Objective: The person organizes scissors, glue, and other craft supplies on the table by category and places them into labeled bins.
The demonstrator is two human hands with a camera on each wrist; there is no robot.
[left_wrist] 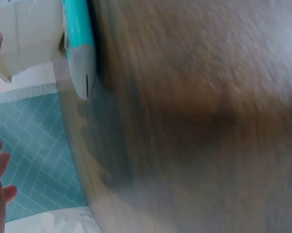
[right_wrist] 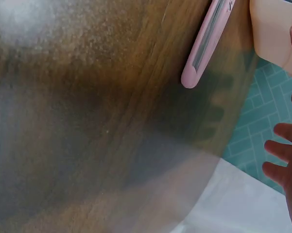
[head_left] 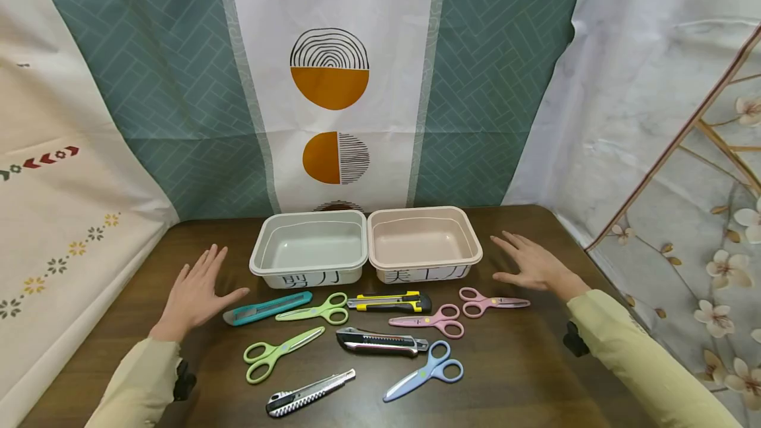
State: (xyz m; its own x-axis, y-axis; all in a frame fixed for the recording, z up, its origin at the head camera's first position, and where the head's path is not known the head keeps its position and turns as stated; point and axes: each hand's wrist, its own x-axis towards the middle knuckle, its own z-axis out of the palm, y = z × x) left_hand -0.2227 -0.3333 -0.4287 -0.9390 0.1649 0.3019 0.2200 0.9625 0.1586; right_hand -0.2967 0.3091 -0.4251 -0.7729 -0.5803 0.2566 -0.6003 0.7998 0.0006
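My left hand (head_left: 193,296), fingers spread and holding nothing, is left of the pale grey-green bin (head_left: 273,276); nearest its thumb lies a teal utility knife (head_left: 267,308). On the other side my right hand (head_left: 532,264) is spread too, beside the pale pink bin (head_left: 376,263) and above the pink scissors (head_left: 496,302). Between the hands lie green scissors (head_left: 318,312), a yellow-and-black utility knife (head_left: 389,302), a second pair of pink scissors (head_left: 428,321), a black utility knife (head_left: 380,342), more green scissors (head_left: 276,353), blue scissors (head_left: 422,373) and a silver utility knife (head_left: 309,393).
Both bins stand side by side at the back of the brown table (head_left: 505,375), dark characters on their fronts. Behind them hangs a patterned cloth (head_left: 493,84). A cream cloth (head_left: 71,203) borders the left side, a floral one (head_left: 684,249) the right.
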